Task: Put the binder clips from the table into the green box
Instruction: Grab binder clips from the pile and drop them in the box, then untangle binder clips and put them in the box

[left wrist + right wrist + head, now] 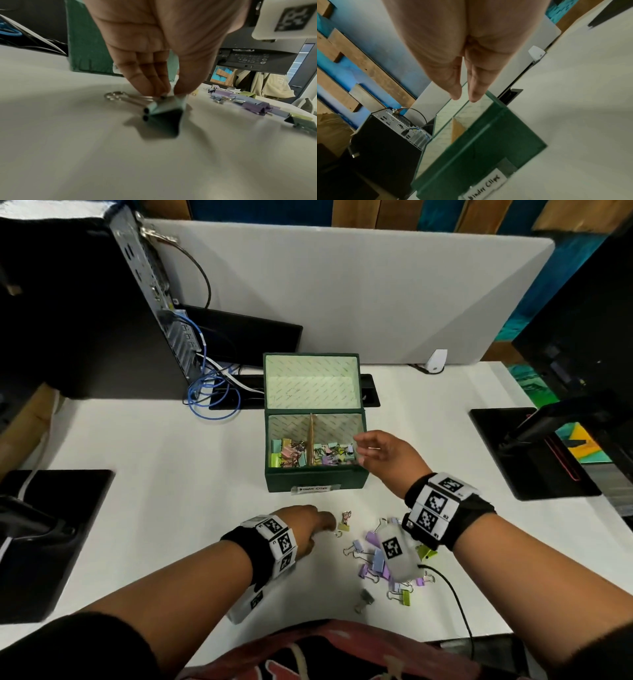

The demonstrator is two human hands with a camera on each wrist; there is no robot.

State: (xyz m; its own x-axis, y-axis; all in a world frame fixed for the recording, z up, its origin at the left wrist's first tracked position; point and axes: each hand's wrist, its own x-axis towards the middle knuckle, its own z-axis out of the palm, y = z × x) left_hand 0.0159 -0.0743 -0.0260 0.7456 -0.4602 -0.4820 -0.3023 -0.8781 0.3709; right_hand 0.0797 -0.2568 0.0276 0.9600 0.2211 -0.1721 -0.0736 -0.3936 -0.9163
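Observation:
The green box (317, 479) stands open mid-table, with several pastel binder clips in both of its compartments. My right hand (363, 448) hovers over the box's right rim (488, 135), fingers straight (456, 93) and holding nothing. My left hand (327, 523) is down on the table in front of the box. In the left wrist view its thumb and fingers (154, 86) pinch a pale teal binder clip (164, 113) that still touches the table. A loose pile of purple, blue and green clips (376, 559) lies just right of it, partly hidden by my right wrist camera.
A yellow clip (344, 526) lies by my left fingertips and a grey one (366, 599) sits nearer me. A computer tower (85, 302) with blue cables (205, 395) stands at the back left. Monitor bases (534, 453) (51, 525) flank the table; a white partition (342, 285) closes the back.

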